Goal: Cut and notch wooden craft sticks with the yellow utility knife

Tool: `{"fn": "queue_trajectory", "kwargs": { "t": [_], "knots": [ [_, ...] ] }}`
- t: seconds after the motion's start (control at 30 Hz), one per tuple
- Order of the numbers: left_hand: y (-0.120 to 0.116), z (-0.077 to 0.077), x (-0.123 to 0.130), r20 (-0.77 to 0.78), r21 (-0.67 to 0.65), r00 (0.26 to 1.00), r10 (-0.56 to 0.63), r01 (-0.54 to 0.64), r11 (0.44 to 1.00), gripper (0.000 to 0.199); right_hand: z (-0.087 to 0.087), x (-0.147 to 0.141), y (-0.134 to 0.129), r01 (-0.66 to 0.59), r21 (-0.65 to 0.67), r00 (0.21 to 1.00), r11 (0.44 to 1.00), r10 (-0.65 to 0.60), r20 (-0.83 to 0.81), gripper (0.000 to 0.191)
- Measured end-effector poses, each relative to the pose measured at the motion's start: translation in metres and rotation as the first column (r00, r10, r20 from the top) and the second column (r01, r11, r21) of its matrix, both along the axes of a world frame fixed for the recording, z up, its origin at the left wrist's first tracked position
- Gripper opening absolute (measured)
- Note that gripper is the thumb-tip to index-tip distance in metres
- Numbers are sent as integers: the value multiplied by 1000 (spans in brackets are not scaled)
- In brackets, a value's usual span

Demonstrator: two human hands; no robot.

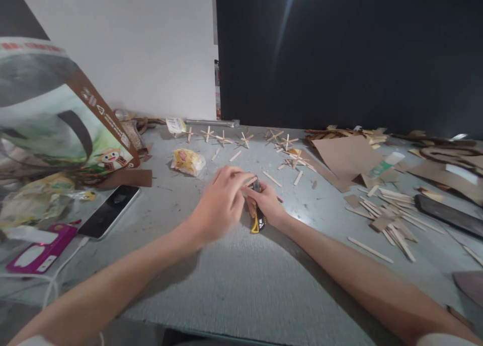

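Large bag: on my left I see a printed bag (113,134) with a brown edge and a small cartoon figure near its lower corner; I cannot tell what it holds.
Snack packet: a clear wrapper (187,162) with something yellow inside lies on the table (226,290), beyond the left hand (224,200).
Crumpled wrapper: a clear and yellowish one (33,202) sits below the large bag; its contents are unclear to me.
Magenta case: it (62,240) lies near the phone (110,212), with a white piece across its top.
Knife, place: the yellow-and-black utility knife (259,221) is at mid-table, between the two hands.
Knife, direction: its long axis runs nearly straight away from the wearer, yellow end nearest, dark end up at the fingers; the blade I cannot make out.
Right grip: the right hand (268,203) is wrapped around the knife's body.
Left grip: the fingers bend over the knife's far end, slightly blurred; I cannot tell whether they pinch anything.
Crossed sticks: a row of star shapes (223,139) spans the back of the table.
Loose sticks: a heap (398,237) lies at right, near brown cardboard (341,154) and a green-and-white tube (388,163).
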State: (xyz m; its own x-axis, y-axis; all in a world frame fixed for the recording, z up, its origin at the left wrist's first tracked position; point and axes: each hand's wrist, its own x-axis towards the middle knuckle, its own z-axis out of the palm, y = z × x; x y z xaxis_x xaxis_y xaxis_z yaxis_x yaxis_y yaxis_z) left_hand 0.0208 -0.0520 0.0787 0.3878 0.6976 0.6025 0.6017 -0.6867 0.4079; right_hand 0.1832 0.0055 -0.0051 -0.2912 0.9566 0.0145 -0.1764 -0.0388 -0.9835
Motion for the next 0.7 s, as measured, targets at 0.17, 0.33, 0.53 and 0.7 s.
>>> {"fn": "queue_trajectory", "kwargs": {
  "t": [0.17,0.33,0.53,0.7],
  "knots": [
    [66,-68,-17,121,-350,982,143,-93,932,25,1,9,12,90,44,996,995,-89,-21,52],
    [81,-89,-19,279,-606,960,30,152,781,49,0,15,18,108,55,994,993,-107,-24,53],
    [86,-91,-27,395,-699,918,-25,318,641,57,0,11,16,62,48,997,997,-60,-38,52],
    [85,-91,-31,431,-708,901,-44,368,603,60,1,9,16,27,29,999,999,-26,-27,52]
  ]
}}
